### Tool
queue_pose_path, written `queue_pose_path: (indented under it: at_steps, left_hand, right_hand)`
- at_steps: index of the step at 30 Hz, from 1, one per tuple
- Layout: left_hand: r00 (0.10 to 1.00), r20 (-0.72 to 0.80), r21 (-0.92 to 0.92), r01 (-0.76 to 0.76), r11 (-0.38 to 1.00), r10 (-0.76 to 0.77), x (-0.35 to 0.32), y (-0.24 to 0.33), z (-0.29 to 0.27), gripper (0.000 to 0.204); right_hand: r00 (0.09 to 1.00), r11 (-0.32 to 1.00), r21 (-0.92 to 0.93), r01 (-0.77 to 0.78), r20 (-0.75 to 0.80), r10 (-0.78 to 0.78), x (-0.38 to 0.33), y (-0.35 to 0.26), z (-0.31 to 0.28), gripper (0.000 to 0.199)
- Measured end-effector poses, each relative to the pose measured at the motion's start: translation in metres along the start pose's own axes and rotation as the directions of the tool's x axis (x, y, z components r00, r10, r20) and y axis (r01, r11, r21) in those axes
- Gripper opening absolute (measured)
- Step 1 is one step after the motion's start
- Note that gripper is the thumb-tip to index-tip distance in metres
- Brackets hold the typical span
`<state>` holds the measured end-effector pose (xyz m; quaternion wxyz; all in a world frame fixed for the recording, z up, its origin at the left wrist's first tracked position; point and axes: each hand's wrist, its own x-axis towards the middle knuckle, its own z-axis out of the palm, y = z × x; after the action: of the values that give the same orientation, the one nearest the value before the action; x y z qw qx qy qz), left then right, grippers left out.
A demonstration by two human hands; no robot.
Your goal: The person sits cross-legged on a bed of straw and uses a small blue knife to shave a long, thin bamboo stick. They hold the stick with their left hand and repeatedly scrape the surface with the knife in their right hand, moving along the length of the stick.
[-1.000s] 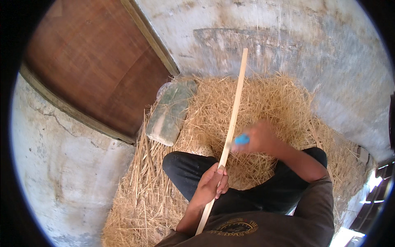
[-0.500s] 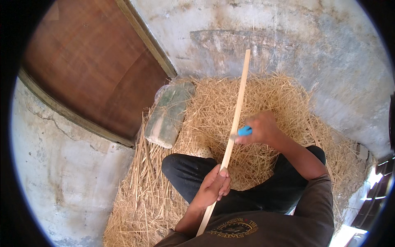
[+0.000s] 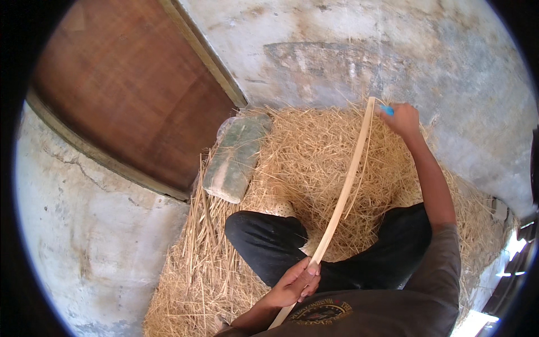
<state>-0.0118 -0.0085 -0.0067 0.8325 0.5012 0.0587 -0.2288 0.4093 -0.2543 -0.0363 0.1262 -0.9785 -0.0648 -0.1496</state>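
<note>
The left hand [image 3: 296, 282] is clamped around the lower part of a long pale stick [image 3: 345, 191] that rises over the straw [image 3: 297, 151]. The right hand [image 3: 401, 119] is closed on a blue-handled tool [image 3: 386, 110] at the stick's top end, with a thin strip [image 3: 362, 168] peeling off beside the stick.

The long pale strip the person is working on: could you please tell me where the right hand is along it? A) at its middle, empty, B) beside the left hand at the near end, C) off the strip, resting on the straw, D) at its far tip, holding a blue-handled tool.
D: the right hand is at the far tip of the strip with a blue-handled tool, while the left hand grips the near end.
</note>
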Motion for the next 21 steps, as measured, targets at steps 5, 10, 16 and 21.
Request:
queue_pose_path:
  at_steps: [5, 10, 16, 21]
  left_hand:
    - [0.994, -0.073, 0.113, 0.091, 0.989, -0.083, -0.011, -0.004, -0.001, 0.015]
    - [0.943, -0.314, 0.424, 0.038, 0.905, 0.108, 0.027, 0.027, -0.012, 0.02]
    - [0.941, -0.3, 0.443, -0.009, 0.896, 0.158, 0.038, 0.036, -0.004, 0.021]
    - [0.938, -0.279, 0.454, -0.057, 0.889, 0.203, 0.031, 0.03, 0.0, 0.019]
  right_hand:
    - [0.941, 0.936, 0.1, -0.336, 0.083, 0.329, 0.004, 0.052, 0.001, 0.081]
    - [0.944, 0.93, 0.363, -0.065, 0.324, -0.061, -0.066, -0.041, -0.01, 0.075]
    - [0.76, 0.69, 0.525, 0.498, 0.119, -0.639, -0.164, -0.108, -0.032, 0.065]
    - [0.829, 0.78, 0.419, 0.464, 0.106, -0.55, -0.137, -0.097, -0.019, 0.065]
